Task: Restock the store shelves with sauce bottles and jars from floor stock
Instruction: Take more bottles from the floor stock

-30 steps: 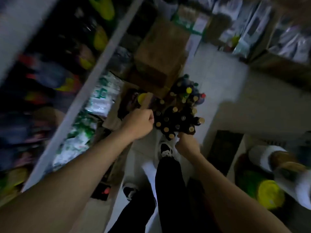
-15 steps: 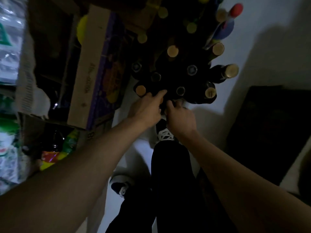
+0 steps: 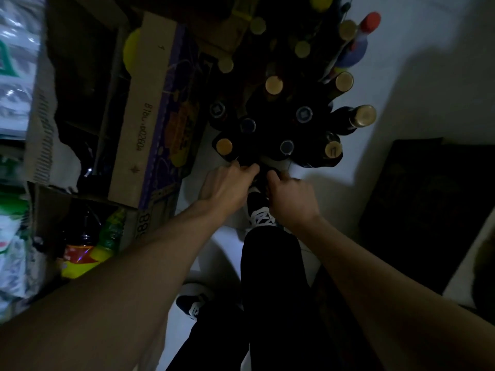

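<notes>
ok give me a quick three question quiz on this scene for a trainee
1. True or false: the left hand and right hand both reach the near edge of the bottles.
2. The red-capped bottle stands: A) nearest the hands, B) at the group's far right, C) in a hand.
3. Fill in: left of the bottles lies a long cardboard ___.
Key: 1 true; 2 B; 3 box.

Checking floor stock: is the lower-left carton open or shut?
Open: the carton has no top covering it, and labelled bottles show inside.
</notes>
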Action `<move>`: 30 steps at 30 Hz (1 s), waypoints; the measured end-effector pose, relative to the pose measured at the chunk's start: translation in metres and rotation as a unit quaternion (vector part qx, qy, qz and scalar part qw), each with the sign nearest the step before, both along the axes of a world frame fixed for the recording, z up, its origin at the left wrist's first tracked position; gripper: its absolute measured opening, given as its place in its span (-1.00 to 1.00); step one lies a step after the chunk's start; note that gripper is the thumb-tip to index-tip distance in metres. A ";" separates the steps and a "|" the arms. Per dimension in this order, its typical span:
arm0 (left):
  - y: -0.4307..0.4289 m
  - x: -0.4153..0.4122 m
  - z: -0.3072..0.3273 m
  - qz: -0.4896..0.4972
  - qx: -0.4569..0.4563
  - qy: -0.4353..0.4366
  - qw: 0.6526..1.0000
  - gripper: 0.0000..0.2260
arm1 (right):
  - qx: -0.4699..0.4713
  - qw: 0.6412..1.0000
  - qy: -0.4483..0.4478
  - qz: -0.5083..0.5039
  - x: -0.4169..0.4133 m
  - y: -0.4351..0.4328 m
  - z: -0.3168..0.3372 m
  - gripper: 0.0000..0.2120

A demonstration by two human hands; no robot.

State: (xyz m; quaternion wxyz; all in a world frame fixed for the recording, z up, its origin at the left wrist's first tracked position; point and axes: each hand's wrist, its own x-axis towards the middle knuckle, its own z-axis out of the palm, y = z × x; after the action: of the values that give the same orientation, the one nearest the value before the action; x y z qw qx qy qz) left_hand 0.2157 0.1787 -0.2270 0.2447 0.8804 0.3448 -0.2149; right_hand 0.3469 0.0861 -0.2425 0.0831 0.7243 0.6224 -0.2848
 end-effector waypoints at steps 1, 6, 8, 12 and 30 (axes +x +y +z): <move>-0.003 -0.005 0.008 -0.009 0.008 -0.006 1.000 -0.69 | 0.001 1.000 0.001 -0.002 -0.001 -0.004 0.008 -0.66; -0.014 -0.034 0.055 -0.048 0.063 -0.053 0.995 -0.69 | 0.037 0.999 0.001 -0.036 -0.006 -0.014 0.059 -0.83; -0.011 -0.047 0.085 -0.043 0.072 -0.065 0.994 -0.69 | 0.062 0.997 0.008 -0.054 -0.010 -0.016 0.090 -0.85; 0.009 -0.067 0.171 -0.016 0.055 -0.096 0.994 -0.75 | 0.104 0.989 -0.002 -0.102 -0.021 -0.010 0.177 -0.82; 0.067 -0.202 0.818 0.085 0.195 -0.184 0.960 -0.74 | 0.343 0.932 0.022 -0.113 -0.075 0.059 0.820 -0.68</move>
State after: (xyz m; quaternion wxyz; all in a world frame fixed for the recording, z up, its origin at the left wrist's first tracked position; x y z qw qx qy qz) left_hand 0.0142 0.2453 0.5913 0.1445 0.9026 0.4031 0.0440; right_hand 0.2719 0.1446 0.5779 -0.2172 0.7677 0.5978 -0.0772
